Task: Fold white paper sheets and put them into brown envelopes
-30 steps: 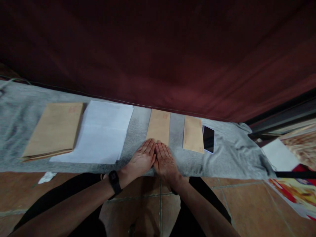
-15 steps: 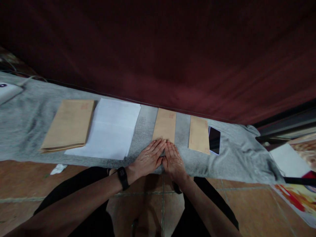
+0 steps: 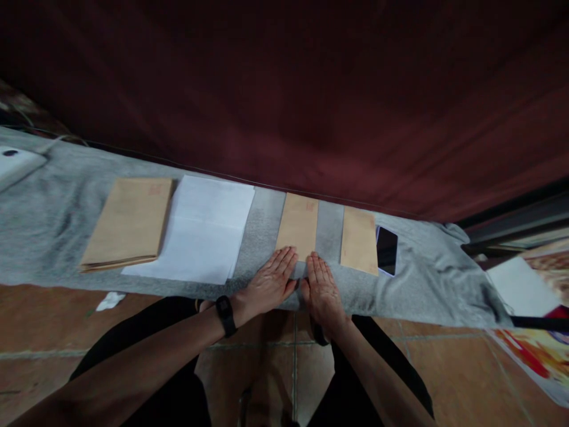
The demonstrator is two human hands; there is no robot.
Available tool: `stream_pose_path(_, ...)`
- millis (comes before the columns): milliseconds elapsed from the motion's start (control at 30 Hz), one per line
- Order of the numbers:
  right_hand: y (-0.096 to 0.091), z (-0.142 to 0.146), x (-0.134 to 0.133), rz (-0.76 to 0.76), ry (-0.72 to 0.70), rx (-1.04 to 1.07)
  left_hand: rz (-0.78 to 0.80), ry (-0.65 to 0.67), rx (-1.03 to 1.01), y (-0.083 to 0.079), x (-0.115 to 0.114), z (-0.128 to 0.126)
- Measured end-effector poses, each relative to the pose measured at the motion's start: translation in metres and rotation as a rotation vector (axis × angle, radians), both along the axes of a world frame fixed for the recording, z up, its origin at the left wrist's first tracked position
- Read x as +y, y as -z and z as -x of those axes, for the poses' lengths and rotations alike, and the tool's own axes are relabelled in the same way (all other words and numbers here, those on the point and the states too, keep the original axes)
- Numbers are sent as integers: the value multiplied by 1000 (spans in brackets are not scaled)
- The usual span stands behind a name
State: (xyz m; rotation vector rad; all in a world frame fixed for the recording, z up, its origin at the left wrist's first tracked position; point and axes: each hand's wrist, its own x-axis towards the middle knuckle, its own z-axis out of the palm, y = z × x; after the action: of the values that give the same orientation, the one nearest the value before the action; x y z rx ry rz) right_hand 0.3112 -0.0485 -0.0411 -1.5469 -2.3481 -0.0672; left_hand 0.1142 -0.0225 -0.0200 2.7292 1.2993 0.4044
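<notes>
My left hand (image 3: 269, 283) and my right hand (image 3: 323, 289) lie flat and open, palms down, side by side on a grey cloth (image 3: 57, 225). Their fingertips touch the near end of a narrow brown envelope (image 3: 298, 225). A black watch is on my left wrist. A second narrow brown envelope (image 3: 358, 239) lies just to the right. White sheets of paper (image 3: 202, 232) lie to the left of my hands, and a stack of larger brown envelopes (image 3: 126, 221) lies beyond them.
A dark phone (image 3: 386, 249) lies beside the right envelope. A dark red curtain (image 3: 311, 95) hangs behind the cloth. A white device (image 3: 15, 162) sits at the far left. Tiled floor (image 3: 444, 373) is in front, with a crumpled scrap (image 3: 109, 300) and colourful printed sheets (image 3: 533, 350).
My hands have drawn slightly apart and back toward me, so more of the narrow envelope shows. The view has shifted a little.
</notes>
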Motion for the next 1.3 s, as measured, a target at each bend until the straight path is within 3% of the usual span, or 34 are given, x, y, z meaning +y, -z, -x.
stream_pose_path(167, -7, 4, 2, -10, 63, 32, 20, -14, 7, -1, 0, -3)
stream_pose_path(400, -17, 26, 7, 126, -111, 87, 63, 3, -18, 5, 7, 5)
stream_pose_path(600, -6, 21, 9, 70, -79, 90, 136, -55, -5, 5, 40, 12)
stream_pose_path(800, 2, 27, 10, -4, -47, 81, 118, -51, 31, 3, 63, -7)
stream_pose_path(967, 9, 30, 11, -61, -32, 102, 69, -50, 52, 11, 80, -19)
stream_pose_path(1100, 4, 29, 11, -22, -33, 97, 37, -37, 68, 14, 106, -28)
stream_pose_path(1300, -9, 28, 10, 17, -54, 114, 53, -79, 93, 5, 156, -50)
